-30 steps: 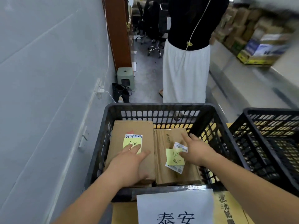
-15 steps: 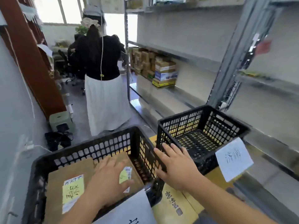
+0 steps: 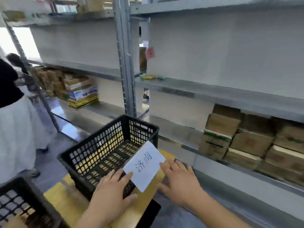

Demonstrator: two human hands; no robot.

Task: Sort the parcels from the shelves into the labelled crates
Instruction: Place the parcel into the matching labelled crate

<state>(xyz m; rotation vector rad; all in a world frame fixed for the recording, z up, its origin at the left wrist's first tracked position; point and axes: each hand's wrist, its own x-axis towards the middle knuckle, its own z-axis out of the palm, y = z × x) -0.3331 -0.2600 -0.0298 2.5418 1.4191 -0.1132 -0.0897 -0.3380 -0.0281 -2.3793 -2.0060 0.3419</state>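
Head view: black crate sits mid-frame on a yellow board, nothing visible inside it; white paper label with handwritten characters hangs at its near right corner. Left hand lies over the crate's near rim, fingers spread and nearly straight, thumb out to the right, index tip just under the label's lower edge; holds nothing. Right hand is right of the label, palm down, fingers splayed and straight, fingertips just beside the label's right edge; cannot tell whether they touch it; holds nothing. Second black crate, partly in frame, at lower left. Metal shelves run behind. Parcels: brown boxes stacked on the low right shelf, well apart from the hands; another stack on the left shelf. A person in black top and white skirt stands at far left. Frame blurred.
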